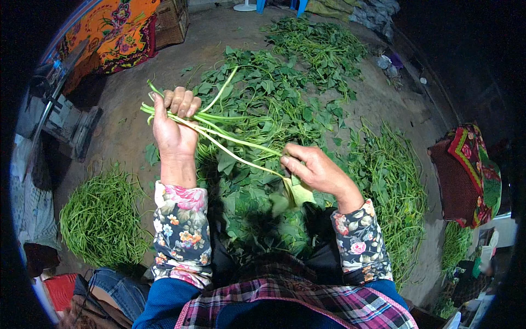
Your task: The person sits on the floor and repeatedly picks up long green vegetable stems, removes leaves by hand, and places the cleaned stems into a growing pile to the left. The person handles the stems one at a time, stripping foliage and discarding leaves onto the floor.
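Note:
A small bunch of pale green leaf stems is gripped in my left hand, their cut ends poking out past the thumb. Toward the right the stems fan apart. My right hand pinches the far end of one stem between thumb and fingers. Just under those fingers hangs a yellowish-green leaf, at the end of another stem. Below both hands spreads a broad heap of leafy green vines on the floor, reaching down to my lap. What the curled right fingers hold is partly hidden.
A pile of stripped green stems lies on the bare floor at left. More leafy stems are heaped at right, near a cloth-draped seat. An orange floral cloth hangs at upper left. Someone's denim-clad leg shows at lower left.

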